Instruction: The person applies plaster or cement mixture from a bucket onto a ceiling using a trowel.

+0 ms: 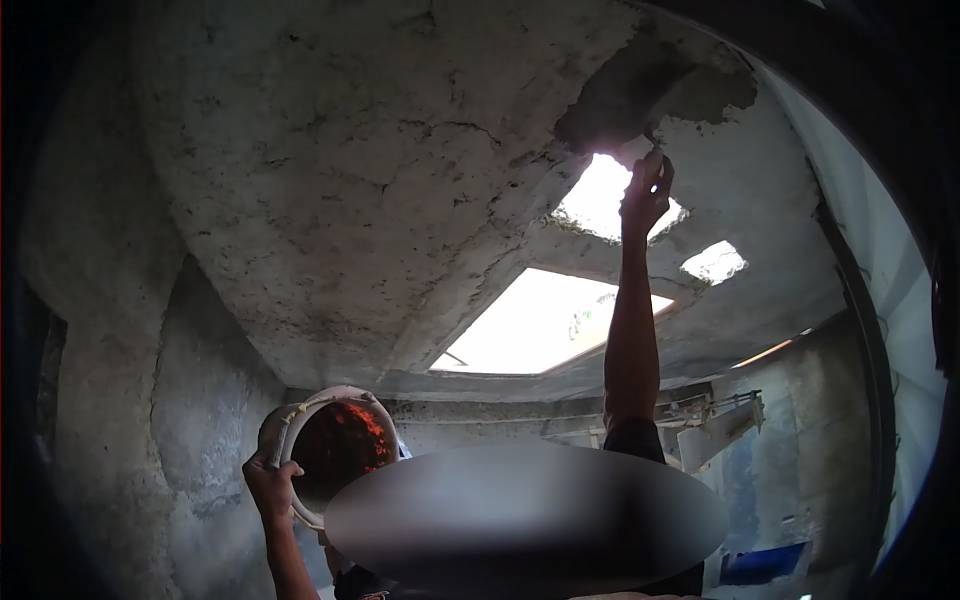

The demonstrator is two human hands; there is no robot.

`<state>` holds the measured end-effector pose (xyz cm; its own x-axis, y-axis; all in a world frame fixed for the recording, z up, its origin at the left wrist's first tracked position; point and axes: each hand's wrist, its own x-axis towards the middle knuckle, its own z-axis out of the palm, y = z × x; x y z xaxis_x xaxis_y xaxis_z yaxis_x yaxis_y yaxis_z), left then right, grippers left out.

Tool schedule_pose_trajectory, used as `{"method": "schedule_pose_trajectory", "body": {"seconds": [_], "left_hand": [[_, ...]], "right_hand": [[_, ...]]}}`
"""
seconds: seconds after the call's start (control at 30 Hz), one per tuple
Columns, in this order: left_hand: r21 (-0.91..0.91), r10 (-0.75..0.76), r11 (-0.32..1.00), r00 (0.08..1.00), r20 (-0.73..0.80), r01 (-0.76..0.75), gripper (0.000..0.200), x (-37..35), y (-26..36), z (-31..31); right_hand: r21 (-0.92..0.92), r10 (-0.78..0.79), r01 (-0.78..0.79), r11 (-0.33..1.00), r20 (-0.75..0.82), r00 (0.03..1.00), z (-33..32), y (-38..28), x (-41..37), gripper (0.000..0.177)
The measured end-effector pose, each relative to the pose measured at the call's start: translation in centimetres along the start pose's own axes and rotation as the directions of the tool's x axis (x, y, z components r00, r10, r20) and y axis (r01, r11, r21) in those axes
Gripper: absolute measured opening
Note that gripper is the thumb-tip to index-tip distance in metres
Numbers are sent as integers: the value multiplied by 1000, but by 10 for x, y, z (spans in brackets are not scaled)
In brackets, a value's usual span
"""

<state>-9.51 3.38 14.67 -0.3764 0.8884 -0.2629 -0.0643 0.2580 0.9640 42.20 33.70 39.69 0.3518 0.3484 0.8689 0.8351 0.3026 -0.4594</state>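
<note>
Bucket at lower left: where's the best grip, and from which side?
The rim of the bucket, from its left outer side, fingers hooked over the edge as the left hand does. The round body looks too wide to span.

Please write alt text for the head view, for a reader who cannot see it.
A right hand reaches up to a dark patch on a rough concrete ceiling, beside bright openings. The left hand grips the rim of a round bucket, red inside.

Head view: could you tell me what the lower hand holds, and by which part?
The lower hand holds a round pan by its rim.
</note>
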Motion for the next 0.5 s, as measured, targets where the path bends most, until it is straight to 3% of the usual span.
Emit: {"method": "schedule_pose_trajectory", "body": {"seconds": [0.03,0.07,0.13,0.23,0.37,0.43,0.5], "left_hand": [[29,-27,999,1000,0,27,33,1,3,0],[58,-54,997,999,0,54,33,2,5,0],[43,-22,999,1000,-19,23,32,4,2,3],[9,-16,1000,1000,12,16,34,4,7,6],[-6,-24,1000,998,56,24,37,10,-9,2],[11,-35,999,997,69,35,38,10,-9,2],[-5,-38,999,994,103,39,42,9,-9,4]], "right_hand": [[-274,-246,231,934,-22,969,5,3,3,44],[-526,-473,415,743,27,881,9,7,6,44],[-487,-385,333,808,-8,923,20,21,6,47],[-559,-103,144,817,103,989,21,18,8,52],[-564,-56,128,816,143,988,15,-1,9,51],[-541,-190,249,804,162,968,13,-4,11,51],[-526,-151,215,823,162,975,8,-8,14,50]]}}
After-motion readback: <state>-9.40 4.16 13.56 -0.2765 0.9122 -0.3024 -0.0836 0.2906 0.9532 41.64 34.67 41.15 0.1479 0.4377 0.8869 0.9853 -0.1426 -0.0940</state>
